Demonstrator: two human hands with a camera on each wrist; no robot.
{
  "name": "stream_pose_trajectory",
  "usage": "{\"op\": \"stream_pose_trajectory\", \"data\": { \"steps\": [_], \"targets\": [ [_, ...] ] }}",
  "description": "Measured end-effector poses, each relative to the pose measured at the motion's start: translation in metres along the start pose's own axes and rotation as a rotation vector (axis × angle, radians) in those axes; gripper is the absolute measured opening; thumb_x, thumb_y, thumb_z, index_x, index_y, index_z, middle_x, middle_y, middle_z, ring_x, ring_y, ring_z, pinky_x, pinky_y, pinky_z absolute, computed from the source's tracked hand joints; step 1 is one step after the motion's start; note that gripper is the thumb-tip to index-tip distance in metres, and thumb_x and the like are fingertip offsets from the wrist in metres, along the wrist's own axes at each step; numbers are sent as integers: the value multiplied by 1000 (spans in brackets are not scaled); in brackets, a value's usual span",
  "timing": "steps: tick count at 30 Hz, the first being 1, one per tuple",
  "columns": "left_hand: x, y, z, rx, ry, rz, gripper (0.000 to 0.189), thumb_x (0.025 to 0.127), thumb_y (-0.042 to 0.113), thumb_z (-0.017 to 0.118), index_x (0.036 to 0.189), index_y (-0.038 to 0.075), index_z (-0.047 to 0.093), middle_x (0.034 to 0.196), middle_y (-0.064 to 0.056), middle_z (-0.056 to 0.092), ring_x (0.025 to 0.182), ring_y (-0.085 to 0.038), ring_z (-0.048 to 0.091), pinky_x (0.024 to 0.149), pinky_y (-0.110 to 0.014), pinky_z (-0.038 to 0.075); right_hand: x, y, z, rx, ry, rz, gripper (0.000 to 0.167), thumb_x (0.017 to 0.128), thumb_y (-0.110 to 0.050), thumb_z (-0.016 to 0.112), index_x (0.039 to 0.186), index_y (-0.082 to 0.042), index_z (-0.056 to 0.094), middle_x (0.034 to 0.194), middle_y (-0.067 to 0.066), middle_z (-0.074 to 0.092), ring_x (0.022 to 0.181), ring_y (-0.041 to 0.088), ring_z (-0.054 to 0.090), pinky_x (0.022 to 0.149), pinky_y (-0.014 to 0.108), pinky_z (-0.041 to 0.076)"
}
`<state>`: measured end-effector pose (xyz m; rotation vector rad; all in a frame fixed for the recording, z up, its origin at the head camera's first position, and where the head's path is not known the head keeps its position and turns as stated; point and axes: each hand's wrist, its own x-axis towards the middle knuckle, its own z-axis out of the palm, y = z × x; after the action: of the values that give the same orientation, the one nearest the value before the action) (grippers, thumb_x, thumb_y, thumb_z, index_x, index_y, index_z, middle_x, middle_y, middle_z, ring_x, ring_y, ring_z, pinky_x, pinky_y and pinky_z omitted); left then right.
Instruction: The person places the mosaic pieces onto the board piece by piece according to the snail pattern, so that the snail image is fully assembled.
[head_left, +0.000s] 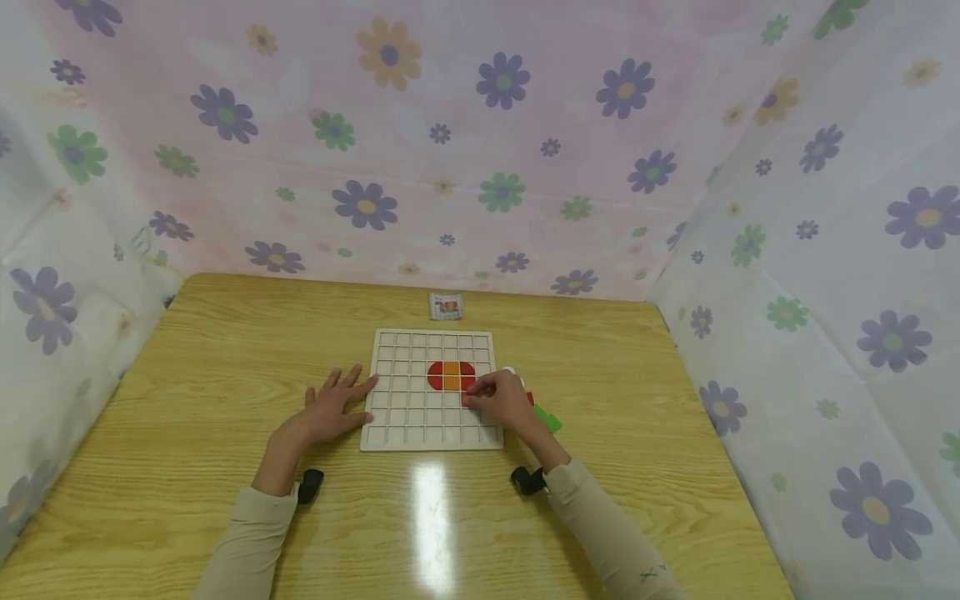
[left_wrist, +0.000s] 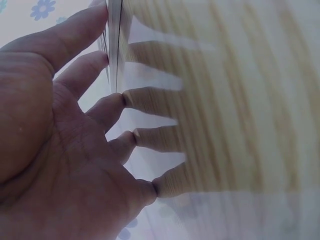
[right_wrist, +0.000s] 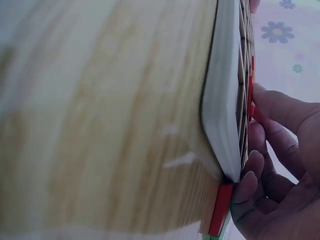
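Observation:
A pale wooden grid board (head_left: 431, 447) lies on the table. Orange tiles (head_left: 451, 376) with rounded red tiles (head_left: 435, 376) on either side fill cells right of its centre. My right hand (head_left: 508, 406) is over the board's right part, pinching a small red tile (right_wrist: 258, 115) between thumb and index finger, just below the filled cells. My left hand (head_left: 327, 414) has its fingers spread, with thumb and index finger touching the board's left edge; in the left wrist view, other fingertips of the left hand (left_wrist: 70, 135) rest on the tabletop.
Loose green pieces (head_left: 548, 419), a red piece (right_wrist: 221, 210) and a white piece (head_left: 510, 370) lie right of the board, partly behind the right hand. A small printed card (head_left: 447, 307) lies beyond the board. Flowered cloth (head_left: 442, 167) surrounds the table's back and sides.

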<state>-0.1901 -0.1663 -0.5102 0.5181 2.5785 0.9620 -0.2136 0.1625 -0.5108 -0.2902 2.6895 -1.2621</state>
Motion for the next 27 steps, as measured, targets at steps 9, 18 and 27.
{"op": "stream_pose_trajectory", "data": {
  "steps": [9,18,27],
  "targets": [
    [1,1,1,4,-7,-2,66,101,26,63,157,3,36,165,-31,13,149,-59,0,105,-85,-2,0,2,0,-30,-6,9,7,87,-12,82,82,-7,80,83,3,75,70,11,60,63,26,50],
    [0,1,1,-5,-5,-5,67,100,26,64,157,3,36,165,-31,13,149,-59,0,105,-85,-2,-1,5,-6,-78,-68,-72,9,88,-13,81,94,-7,82,94,6,76,81,13,67,70,27,55],
    [0,2,1,-2,0,-14,68,100,26,65,157,4,36,166,-30,13,149,-59,1,106,-84,-2,-4,21,-21,57,-21,-143,22,101,-18,66,109,-3,79,104,11,75,87,19,66,73,26,53]
  ]
}}
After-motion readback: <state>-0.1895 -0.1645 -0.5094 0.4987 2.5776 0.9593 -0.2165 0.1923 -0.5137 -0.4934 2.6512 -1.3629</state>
